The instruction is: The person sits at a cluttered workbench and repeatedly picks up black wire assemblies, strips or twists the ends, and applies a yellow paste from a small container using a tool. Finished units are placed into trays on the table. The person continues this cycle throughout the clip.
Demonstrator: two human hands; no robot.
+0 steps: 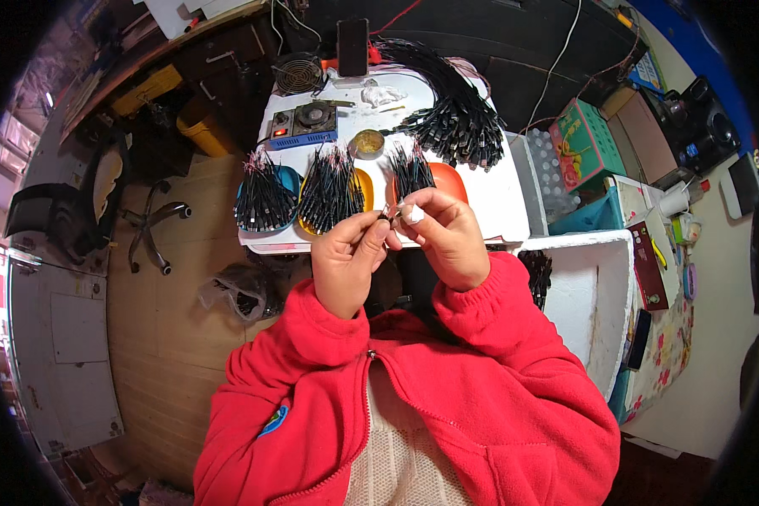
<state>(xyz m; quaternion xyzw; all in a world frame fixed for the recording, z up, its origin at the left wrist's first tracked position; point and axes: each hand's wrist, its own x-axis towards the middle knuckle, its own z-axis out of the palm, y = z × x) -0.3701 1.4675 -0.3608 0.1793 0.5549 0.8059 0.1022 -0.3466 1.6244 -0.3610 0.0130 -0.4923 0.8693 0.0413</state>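
Observation:
Over the near edge of the white table, both hands meet with the fingertips pinched together. Between them is a small black cable end (pixel 386 216), mostly covered by the fingers. My left hand (pixel 350 260) grips it from the left, while my right hand (pixel 455 244) pinches at its other side. A white wrap (pixel 412 214) shows on a right fingertip. Just beyond the hands, short black cables with reddish wire ends fill a blue tray (pixel 290 179) and a yellow tray (pixel 365 187). A smaller bunch of cables (pixel 413 173) leans in an orange tray (pixel 449 181).
A blue heating device (pixel 304 125) with a lit red switch stands behind the trays, beside a round tin (pixel 368 143). A large bundle of black cables (pixel 460 126) covers the far right. A phone (pixel 352 48) stands upright behind. Right of the table sits a white foam box (pixel 578 295).

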